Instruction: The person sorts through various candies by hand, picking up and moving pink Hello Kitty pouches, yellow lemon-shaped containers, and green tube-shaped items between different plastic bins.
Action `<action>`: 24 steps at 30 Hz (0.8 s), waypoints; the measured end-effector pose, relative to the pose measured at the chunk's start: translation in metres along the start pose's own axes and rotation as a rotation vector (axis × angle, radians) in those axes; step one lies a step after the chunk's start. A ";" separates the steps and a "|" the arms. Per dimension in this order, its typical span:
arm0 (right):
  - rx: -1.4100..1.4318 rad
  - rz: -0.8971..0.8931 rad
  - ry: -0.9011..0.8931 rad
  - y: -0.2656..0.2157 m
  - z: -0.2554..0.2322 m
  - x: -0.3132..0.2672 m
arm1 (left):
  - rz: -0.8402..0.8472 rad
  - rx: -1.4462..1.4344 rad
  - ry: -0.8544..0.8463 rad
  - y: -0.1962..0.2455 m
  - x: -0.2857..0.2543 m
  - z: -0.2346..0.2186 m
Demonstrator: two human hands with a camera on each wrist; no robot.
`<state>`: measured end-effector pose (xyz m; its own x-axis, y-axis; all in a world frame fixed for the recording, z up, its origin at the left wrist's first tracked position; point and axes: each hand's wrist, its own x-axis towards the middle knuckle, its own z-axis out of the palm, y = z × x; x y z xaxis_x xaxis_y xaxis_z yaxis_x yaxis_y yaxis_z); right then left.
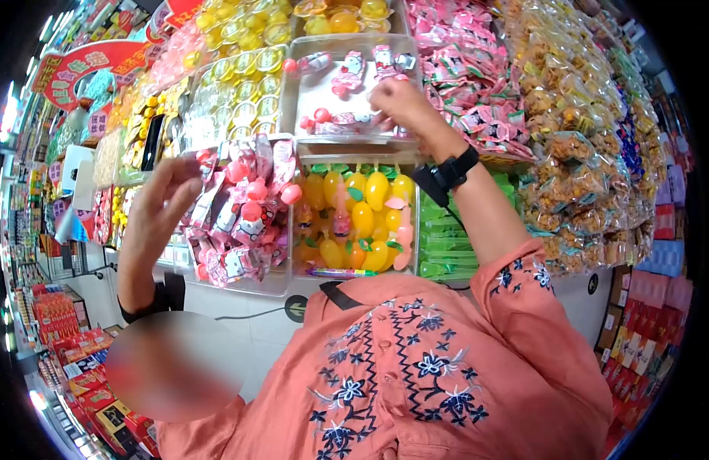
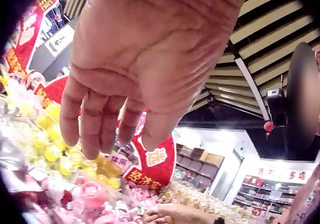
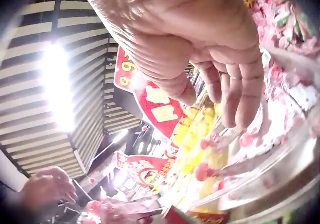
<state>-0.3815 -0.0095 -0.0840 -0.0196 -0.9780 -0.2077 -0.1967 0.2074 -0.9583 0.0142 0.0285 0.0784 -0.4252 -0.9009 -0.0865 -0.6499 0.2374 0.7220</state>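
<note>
My left hand (image 1: 161,207) is at the left edge of a heaped bin of pink-and-white cat-face candy packets (image 1: 251,218) with round pink ends. In the left wrist view its fingers (image 2: 102,126) hang loosely above the pile, holding nothing. My right hand (image 1: 404,107) reaches over the right side of a clear plastic bin (image 1: 297,115) behind that pile. Only several of the same packets (image 1: 350,69) lie there, on a white bottom. The right wrist view shows relaxed fingers (image 3: 245,93) above the packets, with no item between them.
Yellow fruit-shaped jellies (image 1: 362,218) fill the bin nearest my body. Green packets (image 1: 450,238) sit right of them. Pink bags (image 1: 477,84) and clear snack bags (image 1: 573,161) are heaped farther right. Cups of yellow jelly (image 1: 254,92) stand left of the clear bin.
</note>
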 end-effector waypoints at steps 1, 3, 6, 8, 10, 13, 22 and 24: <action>-0.084 -0.035 0.076 0.010 -0.011 0.009 | 0.053 0.039 -0.030 0.011 0.017 0.002; -0.305 -0.107 0.250 0.026 -0.027 0.023 | 0.086 0.019 -0.084 0.028 0.053 0.014; -0.508 -0.159 0.336 0.041 -0.036 0.024 | 0.221 0.216 -0.251 0.038 0.113 0.039; -0.600 -0.159 0.334 0.036 -0.033 0.022 | 0.269 0.300 -0.337 0.037 0.148 0.062; -0.631 -0.169 0.321 0.038 -0.028 0.028 | 0.337 0.431 -0.408 0.032 0.176 0.083; -0.649 -0.164 0.318 0.046 -0.019 0.040 | 0.355 0.548 -0.465 0.021 0.203 0.113; -0.726 0.016 0.382 0.039 -0.011 0.052 | 0.210 0.759 -0.670 -0.009 0.250 0.168; -0.759 0.004 0.357 0.033 -0.009 0.046 | 0.158 0.700 -0.743 -0.002 0.245 0.172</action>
<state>-0.3978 -0.0481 -0.1233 -0.3062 -0.9519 -0.0137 -0.7998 0.2650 -0.5386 -0.1975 -0.1306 -0.0623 -0.6653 -0.4457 -0.5989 -0.6726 0.7060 0.2217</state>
